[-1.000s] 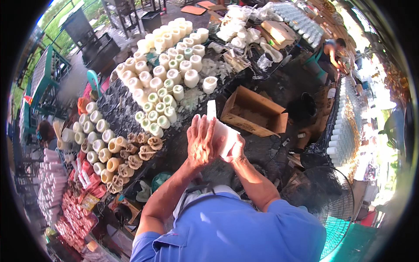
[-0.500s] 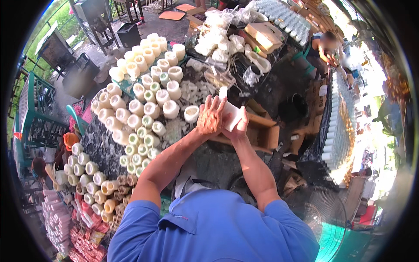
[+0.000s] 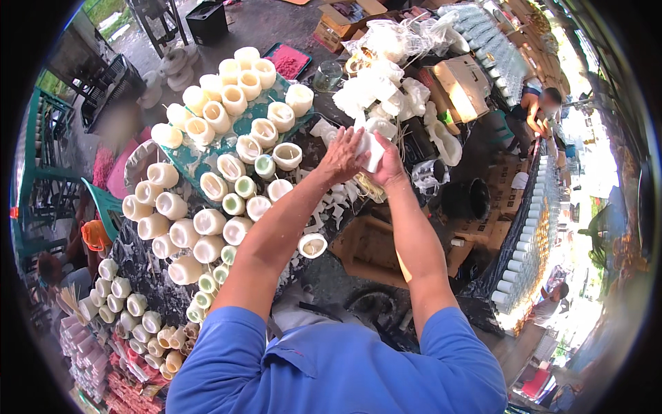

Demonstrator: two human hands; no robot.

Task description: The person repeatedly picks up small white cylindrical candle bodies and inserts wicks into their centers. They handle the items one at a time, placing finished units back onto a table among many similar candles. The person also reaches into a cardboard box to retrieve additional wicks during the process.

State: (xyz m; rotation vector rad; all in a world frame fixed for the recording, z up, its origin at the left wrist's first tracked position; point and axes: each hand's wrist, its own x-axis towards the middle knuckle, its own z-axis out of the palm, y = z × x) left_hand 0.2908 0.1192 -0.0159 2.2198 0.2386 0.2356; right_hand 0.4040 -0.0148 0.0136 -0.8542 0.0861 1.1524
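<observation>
A smooth white wax-like piece [image 3: 373,150] is held out in front of me, above the far right end of the dark table. My right hand [image 3: 392,165] grips it from the right, fingers wrapped round its side. My left hand [image 3: 340,156] lies against its left side with the fingers stretched out, and partly covers it. A lone round candle cup [image 3: 312,245] with a pale hollow stands below my hands at the table's edge. White wax scraps [image 3: 331,210] lie under my wrists.
Several cream candle cups [image 3: 209,222] fill the table to the left, some on a green tray [image 3: 186,160]. White crumpled material [image 3: 379,86] is heaped beyond my hands. An open cardboard box [image 3: 372,252] and a black bucket [image 3: 466,200] sit to the right. A person [image 3: 538,110] works at far right.
Both hands have moved forward with the white piece, toward the white heap. The view has shifted, so the candle cups appear lower and nearer.
</observation>
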